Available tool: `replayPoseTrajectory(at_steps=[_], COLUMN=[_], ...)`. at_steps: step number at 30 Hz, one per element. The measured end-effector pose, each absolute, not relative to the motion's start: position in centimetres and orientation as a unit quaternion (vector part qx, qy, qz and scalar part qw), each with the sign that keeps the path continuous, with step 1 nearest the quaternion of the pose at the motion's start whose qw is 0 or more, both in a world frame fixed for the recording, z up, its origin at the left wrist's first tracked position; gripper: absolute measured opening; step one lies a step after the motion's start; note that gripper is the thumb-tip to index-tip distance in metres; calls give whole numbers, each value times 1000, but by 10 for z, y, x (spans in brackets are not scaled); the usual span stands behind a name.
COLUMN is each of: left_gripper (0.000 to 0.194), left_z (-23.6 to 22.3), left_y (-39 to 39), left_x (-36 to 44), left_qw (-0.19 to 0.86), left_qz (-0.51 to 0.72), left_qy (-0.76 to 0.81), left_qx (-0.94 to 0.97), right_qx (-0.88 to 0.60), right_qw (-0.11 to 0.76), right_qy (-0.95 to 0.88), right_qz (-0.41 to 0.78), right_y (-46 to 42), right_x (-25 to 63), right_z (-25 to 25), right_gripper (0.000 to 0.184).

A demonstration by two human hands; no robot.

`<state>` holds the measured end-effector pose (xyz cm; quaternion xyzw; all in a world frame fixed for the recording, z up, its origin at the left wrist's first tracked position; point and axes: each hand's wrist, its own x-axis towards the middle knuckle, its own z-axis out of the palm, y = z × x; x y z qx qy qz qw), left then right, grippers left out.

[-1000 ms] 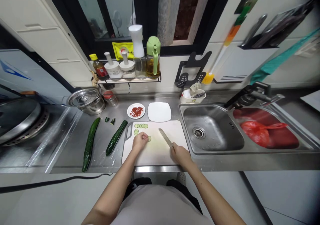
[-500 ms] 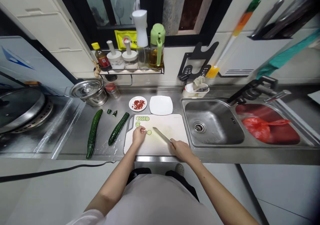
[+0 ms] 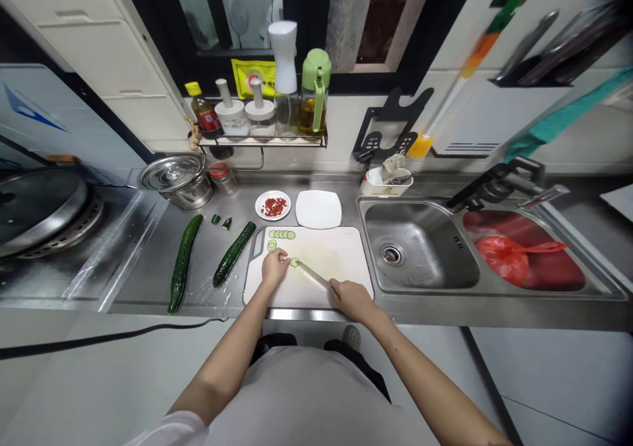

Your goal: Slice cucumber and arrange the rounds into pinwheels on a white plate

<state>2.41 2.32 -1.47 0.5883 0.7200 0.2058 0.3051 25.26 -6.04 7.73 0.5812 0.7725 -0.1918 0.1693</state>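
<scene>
My right hand [image 3: 352,299] grips the handle of a knife [image 3: 314,275], whose blade points up and left across the white cutting board [image 3: 346,241]. The knife tip meets a single round cucumber slice [image 3: 294,262]. My left hand [image 3: 275,268] is at the left edge of this slice, its fingers bent, with a small gap between thumb and forefinger. Whether the thumb touches the slice I cannot tell. Above the left hand lies a row of cucumber slices [image 3: 282,235], with a couple more slices [image 3: 271,245] just below it.
Left of the board lie a cut cucumber [image 3: 234,254], a whole cucumber [image 3: 185,263] and two cucumber ends [image 3: 221,222]. Behind it stand a plate of chopped red pieces [image 3: 273,206] and a white plate [image 3: 318,209]. A double sink [image 3: 420,245] adjoins on the right, with a red bag [image 3: 504,261] in its far basin.
The knife has moved left, its tip going from beside the slice onto it. My left hand stays by the slice, its fingers slightly more apart. The camera view has shifted.
</scene>
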Motion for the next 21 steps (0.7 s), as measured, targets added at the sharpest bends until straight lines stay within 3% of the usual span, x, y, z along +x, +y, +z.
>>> replayPoseTrajectory(at_steps=[21], left_gripper=[9], left_z=[-14], left_y=[26], left_x=[24], left_qw=[309], left_qz=[180], left_qy=[730], left_qx=[583], right_qx=[565], right_qw=[192], right_qy=[772], right_qz=[-220], right_y=[-55], right_x=[246], right_z=[74], right_gripper=[28])
